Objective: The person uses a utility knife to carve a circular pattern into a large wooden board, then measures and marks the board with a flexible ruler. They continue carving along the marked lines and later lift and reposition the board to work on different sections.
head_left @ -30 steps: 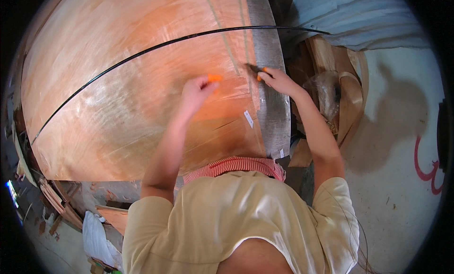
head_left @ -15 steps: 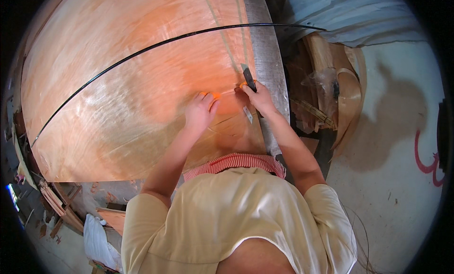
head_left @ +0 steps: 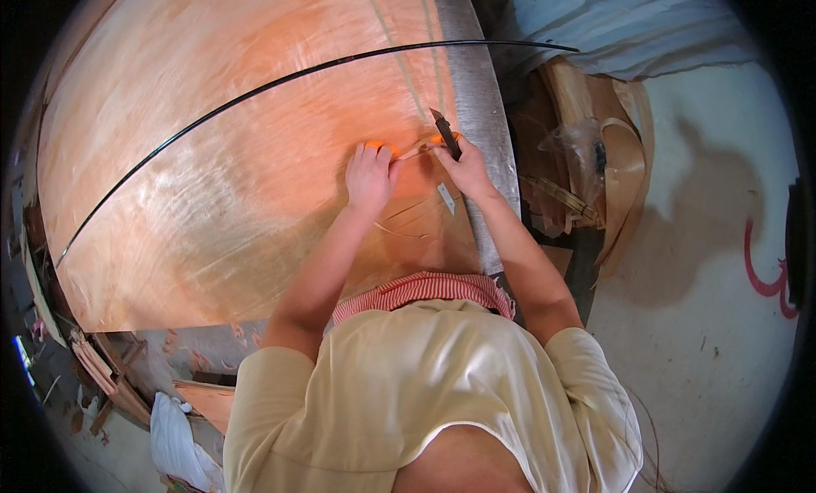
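Hands apart: right hand (head_left: 465,170) grips slim dark knife (head_left: 447,138); left hand (head_left: 371,182) curls by thin strip (head_left: 414,152), pinch unclear. Streaky, orange-tan wood sheet (head_left: 255,178) lies beneath.

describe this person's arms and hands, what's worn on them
Loose cream short sleeves leave the forearms bare. The left hand and right hand have no gloves, but orange covers seem to be on some fingers of each; their exact kind is unclear. No watch shows.
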The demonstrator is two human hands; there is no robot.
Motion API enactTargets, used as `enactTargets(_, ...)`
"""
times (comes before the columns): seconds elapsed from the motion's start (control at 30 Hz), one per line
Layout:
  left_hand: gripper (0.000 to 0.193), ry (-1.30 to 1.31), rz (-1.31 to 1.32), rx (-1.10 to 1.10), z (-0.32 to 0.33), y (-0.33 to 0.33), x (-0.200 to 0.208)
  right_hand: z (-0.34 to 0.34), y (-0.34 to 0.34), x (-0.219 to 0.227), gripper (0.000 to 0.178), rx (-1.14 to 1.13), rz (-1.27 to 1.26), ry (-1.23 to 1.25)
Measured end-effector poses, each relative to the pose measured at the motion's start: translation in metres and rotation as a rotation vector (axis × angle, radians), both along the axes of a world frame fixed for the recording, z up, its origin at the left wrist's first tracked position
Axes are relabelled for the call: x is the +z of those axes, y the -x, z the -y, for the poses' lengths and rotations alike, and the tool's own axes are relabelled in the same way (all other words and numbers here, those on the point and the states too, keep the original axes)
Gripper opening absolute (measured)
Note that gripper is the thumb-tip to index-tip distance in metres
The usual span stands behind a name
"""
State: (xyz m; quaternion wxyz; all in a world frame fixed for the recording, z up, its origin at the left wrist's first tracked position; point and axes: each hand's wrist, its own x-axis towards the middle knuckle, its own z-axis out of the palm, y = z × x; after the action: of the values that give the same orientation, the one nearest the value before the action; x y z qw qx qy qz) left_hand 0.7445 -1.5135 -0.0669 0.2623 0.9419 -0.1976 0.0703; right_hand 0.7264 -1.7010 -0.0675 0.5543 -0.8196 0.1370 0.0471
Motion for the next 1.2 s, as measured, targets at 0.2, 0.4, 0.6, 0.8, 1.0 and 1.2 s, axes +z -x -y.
enactTargets(0.2, 0.016, 0.036, 0.052, -0.057, 0.002, -0.005, -0.007, 0.008, -0.002, 0.001, 0.033, 0.088, -0.054, 0.321)
enactTargets(0.4, 0.015, 0.047, 0.05, -0.042, 0.005, -0.004, -0.009, 0.0, -0.002, 0.002, 0.036, 0.045, -0.024, 0.527)
enactTargets(0.6, 0.014, 0.063, 0.089, -0.063, 0.006, -0.005, -0.008, -0.005, -0.011, 0.005, 0.028, 0.013, -0.076, 0.523)
enactTargets(0.8, 0.015, 0.02, 0.077, -0.084, 0.006, -0.004, -0.008, -0.004, -0.015, -0.006, 0.021, -0.045, -0.078, 0.486)
enactTargets(1.0, 0.016, 0.022, 0.098, -0.131, 0.007, -0.003, -0.011, 0.011, -0.018, -0.017, 0.025, -0.121, -0.029, 0.367)
enactTargets(1.2, 0.014, 0.091, 0.134, -0.117, 0.008, -0.002, -0.015, 0.004, -0.017, 0.019, 0.025, -0.029, -0.176, 0.334)
